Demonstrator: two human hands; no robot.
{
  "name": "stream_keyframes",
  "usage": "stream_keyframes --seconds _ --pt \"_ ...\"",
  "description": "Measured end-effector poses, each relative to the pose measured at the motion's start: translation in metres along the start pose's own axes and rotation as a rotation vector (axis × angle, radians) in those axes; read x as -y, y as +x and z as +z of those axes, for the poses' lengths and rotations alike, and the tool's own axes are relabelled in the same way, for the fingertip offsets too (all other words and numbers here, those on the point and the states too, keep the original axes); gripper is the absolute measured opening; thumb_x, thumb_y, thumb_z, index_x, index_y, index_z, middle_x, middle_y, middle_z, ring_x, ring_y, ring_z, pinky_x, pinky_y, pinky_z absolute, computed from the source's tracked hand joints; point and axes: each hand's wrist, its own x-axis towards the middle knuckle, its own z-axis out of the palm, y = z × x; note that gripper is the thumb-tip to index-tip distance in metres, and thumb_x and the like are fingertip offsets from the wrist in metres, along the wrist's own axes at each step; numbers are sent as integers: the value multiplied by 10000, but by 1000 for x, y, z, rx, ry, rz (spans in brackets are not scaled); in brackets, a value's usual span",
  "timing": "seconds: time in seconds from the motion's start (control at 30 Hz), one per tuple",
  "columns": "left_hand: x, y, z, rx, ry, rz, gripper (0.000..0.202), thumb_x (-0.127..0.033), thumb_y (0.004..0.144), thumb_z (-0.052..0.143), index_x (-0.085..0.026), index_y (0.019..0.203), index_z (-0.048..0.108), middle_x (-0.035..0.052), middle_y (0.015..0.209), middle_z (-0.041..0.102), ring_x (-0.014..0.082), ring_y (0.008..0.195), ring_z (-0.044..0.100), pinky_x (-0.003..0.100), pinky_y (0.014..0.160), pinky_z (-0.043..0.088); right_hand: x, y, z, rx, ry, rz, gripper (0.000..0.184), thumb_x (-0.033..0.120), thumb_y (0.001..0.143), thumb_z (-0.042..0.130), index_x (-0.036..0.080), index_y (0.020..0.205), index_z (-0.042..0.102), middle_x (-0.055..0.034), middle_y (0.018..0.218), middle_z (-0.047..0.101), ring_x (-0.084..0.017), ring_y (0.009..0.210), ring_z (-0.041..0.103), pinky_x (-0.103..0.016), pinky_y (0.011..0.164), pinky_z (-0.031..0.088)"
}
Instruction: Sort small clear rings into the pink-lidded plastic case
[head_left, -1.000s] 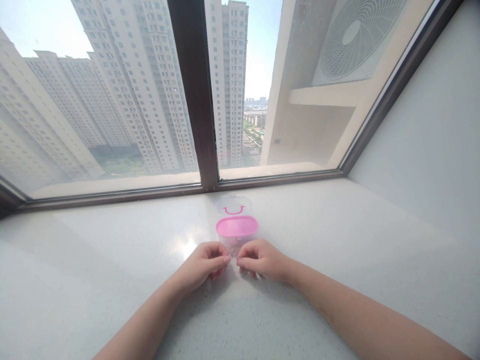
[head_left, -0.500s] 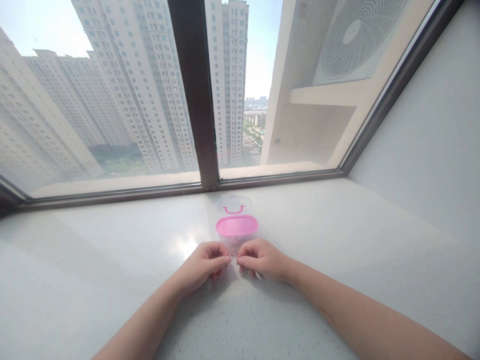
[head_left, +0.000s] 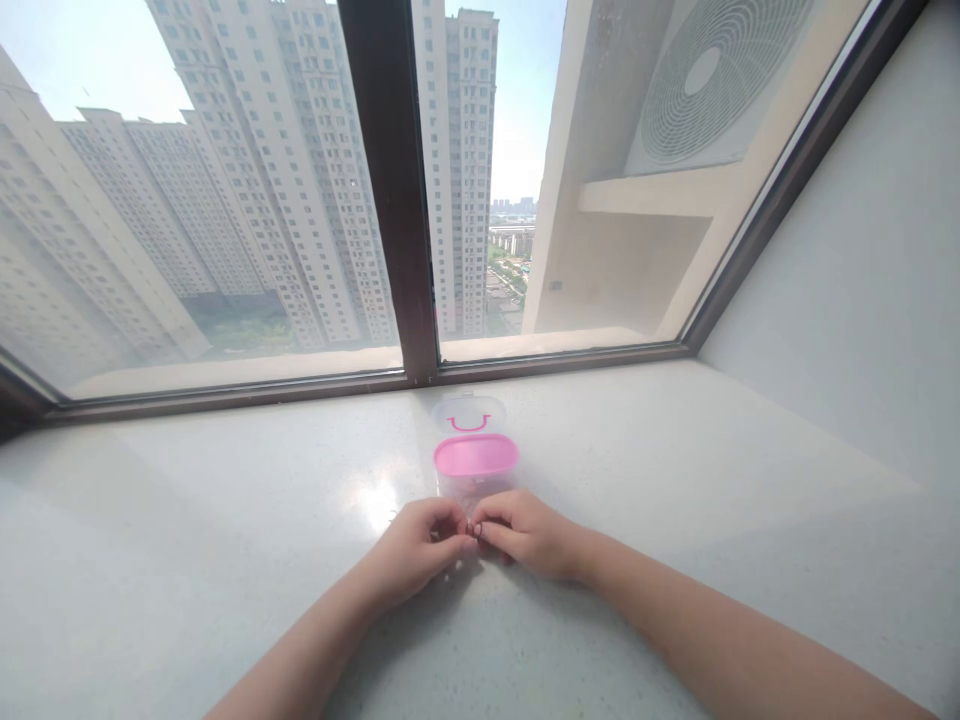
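My left hand (head_left: 424, 540) and my right hand (head_left: 529, 535) meet in front of a clear plastic box, both closed in a pinch. Between their fingertips is a small thin dark loop (head_left: 479, 530); its exact kind is too small to make out. Just beyond the fingers stands the box with its pink oval top (head_left: 476, 456). Behind that, a clear lid (head_left: 471, 412) with a pink handle is swung back. The lower front of the box is partly hidden by my hands.
A pale speckled windowsill (head_left: 225, 520) lies under everything. The dark window frame (head_left: 409, 250) rises behind the box, and a white wall (head_left: 840, 270) closes off the right side. Tall buildings show through the glass.
My hands have come together and moved slightly nearer to me; their fingertips, a little apart before, now touch or almost touch. The box has stayed in place.
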Motion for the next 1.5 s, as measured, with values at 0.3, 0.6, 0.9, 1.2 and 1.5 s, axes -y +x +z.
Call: stream_keyframes --seconds 0.3,0.6,0.9,1.2,1.5 --pt "0 -1 9 -174 395 179 110 -241 792 590 -163 714 596 12 708 607 129 645 500 226 583 375 3 0 3 -78 -139 -141 219 68 792 463 156 654 607 40 550 503 -89 533 444 -203 530 336" --pt "4 -5 9 -296 525 443 98 -158 842 525 -180 773 591 29 756 589 111 625 511 212 574 394 3 0 8 -249 -232 -309 236 72 817 478 162 839 695 -15 696 635 -124 628 539 -227 618 403" --pt "7 -5 8 -318 539 486 103 -176 872 509 -185 836 606 42 787 608 113 631 535 221 590 426 5 -2 6 -206 -195 -305 246 70 849 450 162 836 677 -19 714 637 -134 671 573 -234 653 425" --pt "1 -6 7 -297 504 466 115 -124 814 512 -183 782 605 29 754 606 101 588 500 210 561 393 9 -3 5 -135 -180 -290 258 108 890 412 160 865 663 -26 747 628 -141 707 570 -253 699 442" --pt "0 -4 5 -340 449 366 80 -173 789 554 -174 756 627 -24 573 502 98 527 419 214 538 340 -4 -4 6 -223 -34 -256 351 137 846 503 151 1173 628 -52 796 674 -140 667 601 -259 628 480"
